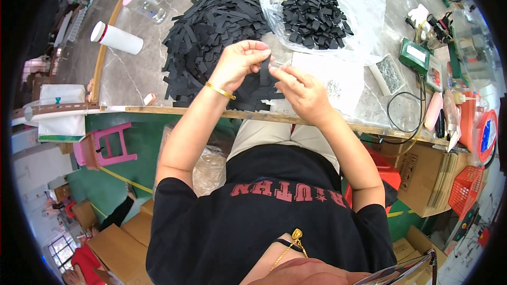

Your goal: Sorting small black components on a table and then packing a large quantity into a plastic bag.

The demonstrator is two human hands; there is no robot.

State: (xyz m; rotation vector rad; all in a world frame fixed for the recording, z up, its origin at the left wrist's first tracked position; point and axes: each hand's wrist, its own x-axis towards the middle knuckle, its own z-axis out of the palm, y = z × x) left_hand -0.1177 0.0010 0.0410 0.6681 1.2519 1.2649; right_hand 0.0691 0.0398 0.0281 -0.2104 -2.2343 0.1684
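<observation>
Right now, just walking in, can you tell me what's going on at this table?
A person's left hand pinches a black strip above the table. The right hand is at the strip's edge; whether it grips too is hard to tell. A big heap of black strips lies beyond the left hand, and a smaller pile of black pieces sits on clear plastic.

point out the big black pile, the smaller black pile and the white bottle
Big black pile (pixel 211 34), head view: middle of the heap.
Smaller black pile (pixel 315 19), head view: its middle.
White bottle (pixel 122 39), head view: side of its body.
</observation>
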